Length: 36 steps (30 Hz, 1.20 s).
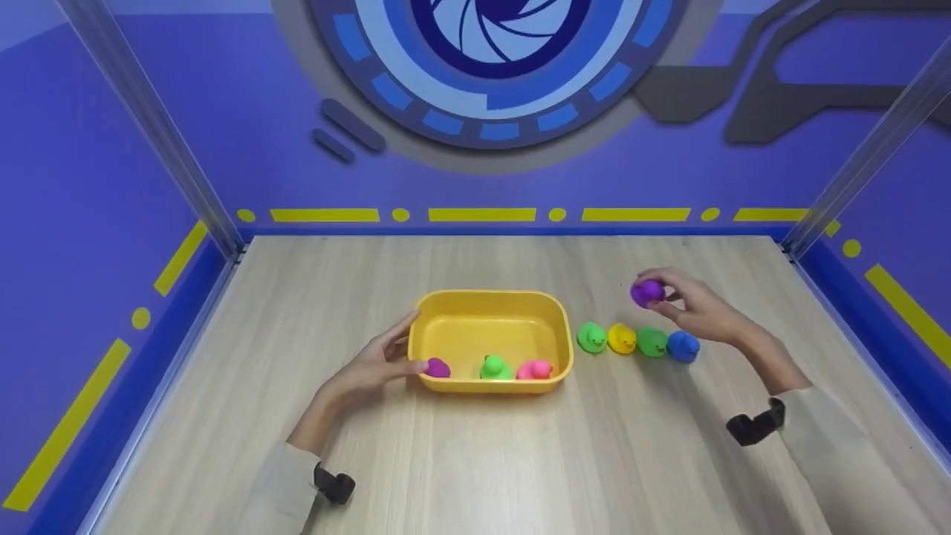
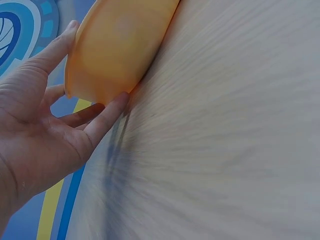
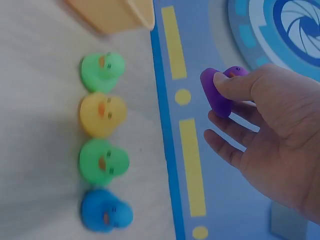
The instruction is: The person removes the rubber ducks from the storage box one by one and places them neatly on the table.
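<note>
A yellow plastic tub [image 1: 490, 297] stands mid-table, with a purple toy [image 1: 438, 368], a light green rubber duck [image 1: 494, 368] and a pink rubber duck [image 1: 533, 370] along its near side. My left hand [image 1: 375, 360] grips the tub's left end, thumb over the rim and fingers against the outer wall [image 2: 115, 50]. Held up between the thumb and fingers of my right hand [image 1: 695, 305] is a purple rubber duck [image 3: 217, 95]. Below it, a row of ducks runs rightward from the tub: light green [image 1: 592, 338], yellow [image 1: 622, 339], darker green [image 1: 652, 342] and blue [image 1: 683, 346].
The wooden tabletop [image 1: 490, 461] is bordered by a blue back wall [image 1: 475, 186] with yellow markings and by side panels. Metal posts [image 1: 163, 134] rise at the back corners. Black straps [image 1: 758, 423] sit on both wrists.
</note>
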### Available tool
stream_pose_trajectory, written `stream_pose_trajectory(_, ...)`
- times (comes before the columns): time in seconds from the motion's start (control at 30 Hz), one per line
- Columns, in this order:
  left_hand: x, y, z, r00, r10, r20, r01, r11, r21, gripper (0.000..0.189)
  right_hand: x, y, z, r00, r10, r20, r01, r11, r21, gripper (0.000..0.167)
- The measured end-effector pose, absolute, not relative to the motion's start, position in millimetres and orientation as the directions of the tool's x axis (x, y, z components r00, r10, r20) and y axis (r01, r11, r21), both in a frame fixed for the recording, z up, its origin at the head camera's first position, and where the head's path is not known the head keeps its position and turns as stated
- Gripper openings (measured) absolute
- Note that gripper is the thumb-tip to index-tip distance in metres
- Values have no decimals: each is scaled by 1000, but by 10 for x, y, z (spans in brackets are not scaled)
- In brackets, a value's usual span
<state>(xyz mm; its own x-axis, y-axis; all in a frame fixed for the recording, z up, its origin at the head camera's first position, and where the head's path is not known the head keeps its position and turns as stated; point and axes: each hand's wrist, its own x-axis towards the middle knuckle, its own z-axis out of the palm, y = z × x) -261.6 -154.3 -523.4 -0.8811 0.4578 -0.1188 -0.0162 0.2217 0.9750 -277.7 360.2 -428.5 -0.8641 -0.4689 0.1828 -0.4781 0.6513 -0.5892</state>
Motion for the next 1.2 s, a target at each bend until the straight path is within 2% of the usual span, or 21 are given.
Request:
stream_pose_trajectory(0.4, -2671, -1527, -5226, -880, 463, -110, -3, 225, 974, 92, -2484, 4334, -4462, -903, -332, 273, -428, 648, -630, 33)
stream_pose_trajectory(0.67, -2637, -1563, -5258, -869, 488, -85, 30, 224, 974, 93, -2332, 4689, -4627, -946, -184, 268, -319, 681, -659, 32)
stream_pose_trajectory(0.9, -2632, -1556, -5309, -876, 475, -87, 22, 219, 975, 90, -2230, 4880, -4764, -949, -179, 258, -308, 693, -652, 35)
stream_pose_trajectory(1.2, -2618, -1565, -5312, -890, 447, -92, 7, 215, 977, 88, -2161, 4940, -4912, -968, -185, 170, -251, 712, -655, 38)
